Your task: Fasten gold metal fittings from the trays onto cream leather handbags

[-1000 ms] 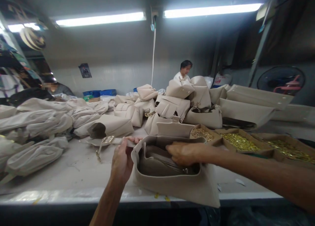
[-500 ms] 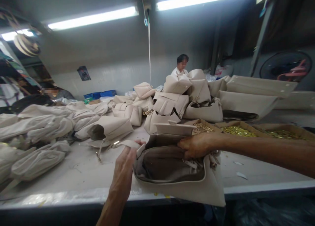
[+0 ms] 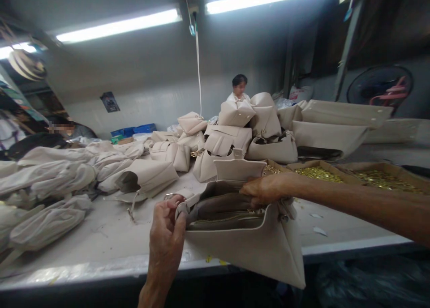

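A beige handbag (image 3: 242, 256) sits at the table's front edge, its mouth open and its front lower corner jutting past the edge. Inside shows a grey-brown lining with a brass zipper (image 3: 218, 220). My left hand (image 3: 168, 232) pinches the strap (image 3: 182, 208) at the bag's left end between thumb and fingers. At the right, my right hand (image 3: 258, 190) reaches over the mouth, its fingers closed on the back rim and lining; the fingertips are partly hidden. The bag's flap (image 3: 239, 169) stands up behind the opening.
Several beige handbags (image 3: 233, 135) are heaped behind. Soft pale lining bags (image 3: 50, 220) lie at the left. Cardboard trays of gold-coloured metal parts (image 3: 316, 173) stand at the right, near white scraps (image 3: 320, 231). Two people sit beyond the table; a fan (image 3: 379, 91) is far right.
My left hand has gone from stretched fingers to a pinch on the strap. The bag's mouth has narrowed and its front tipped up, bringing the zipper into view.
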Tool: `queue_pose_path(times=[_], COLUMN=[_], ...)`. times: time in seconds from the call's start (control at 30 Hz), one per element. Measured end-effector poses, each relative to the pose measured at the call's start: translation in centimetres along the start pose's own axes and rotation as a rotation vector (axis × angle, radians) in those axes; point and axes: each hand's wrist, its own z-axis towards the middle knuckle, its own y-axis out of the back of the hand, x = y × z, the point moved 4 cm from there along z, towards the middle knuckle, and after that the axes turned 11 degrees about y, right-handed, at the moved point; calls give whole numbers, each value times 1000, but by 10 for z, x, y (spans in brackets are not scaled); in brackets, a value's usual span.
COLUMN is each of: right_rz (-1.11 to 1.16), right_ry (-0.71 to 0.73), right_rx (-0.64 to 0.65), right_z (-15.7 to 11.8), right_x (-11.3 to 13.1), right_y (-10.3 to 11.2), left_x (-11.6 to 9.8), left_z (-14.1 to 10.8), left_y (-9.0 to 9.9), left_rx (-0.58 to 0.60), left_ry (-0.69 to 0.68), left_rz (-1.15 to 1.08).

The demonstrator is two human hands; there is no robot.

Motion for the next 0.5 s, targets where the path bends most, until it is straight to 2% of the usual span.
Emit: queue_pose_path(times=[0.1, 0.2, 0.27, 0.33, 0.43, 0.5], right_rz=[-115, -244, -285, -295, -274, -265], right_ry=[106, 185, 206, 209, 187, 155], right_rx=[286, 361, 350, 338, 363, 391], right_z=[-10, -21, -25, -26, -23, -20], right_x=[4, 5, 3, 2, 2, 4], right_y=[5, 10, 11, 10, 9, 8], left_x=[1, 5, 5, -1, -17, -26], left_z=[-2, -2, -2, -4, -10, -15], left_y=[3, 2, 1, 2, 3, 3], left_rx=[-10, 32, 55, 24, -66, -100], left_ry=[-13, -51, -111, -241, -537, -701], left_rz=[64, 48, 54, 191, 474, 564])
